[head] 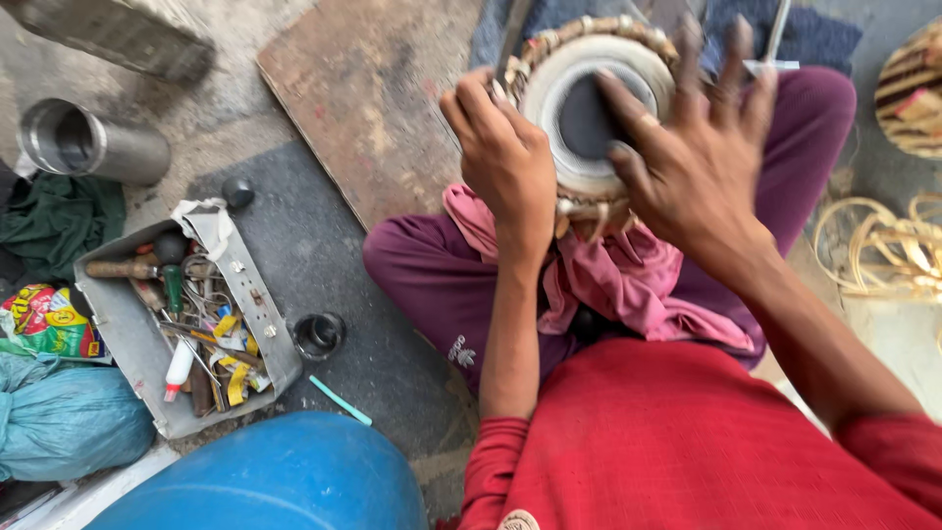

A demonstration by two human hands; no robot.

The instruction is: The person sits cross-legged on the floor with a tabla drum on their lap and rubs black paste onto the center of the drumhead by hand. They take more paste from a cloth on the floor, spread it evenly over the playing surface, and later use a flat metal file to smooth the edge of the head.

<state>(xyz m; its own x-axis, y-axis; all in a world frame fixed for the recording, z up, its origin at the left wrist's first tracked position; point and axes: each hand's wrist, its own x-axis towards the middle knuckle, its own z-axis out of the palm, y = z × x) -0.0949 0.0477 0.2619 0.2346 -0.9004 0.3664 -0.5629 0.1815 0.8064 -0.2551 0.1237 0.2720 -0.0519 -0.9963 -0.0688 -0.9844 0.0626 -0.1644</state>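
A small hand drum [579,88] with a white skin, a black centre spot and braided straps around its rim rests on a pink cloth [608,280] over my crossed legs. My left hand [502,157] grips the drum's left rim with fingers curled over the edge. Spread flat across the drumhead's right side, my right hand [692,157] has its fingertips on the black spot and looks motion-blurred.
A grey metal tray [123,329] of tools lies at the left, with a steel cup [74,142], a small black jar [318,336], a blue drum-shaped barrel [285,481] and bags around it. A wooden board [363,98] lies ahead; coiled cane strips [878,245] at right.
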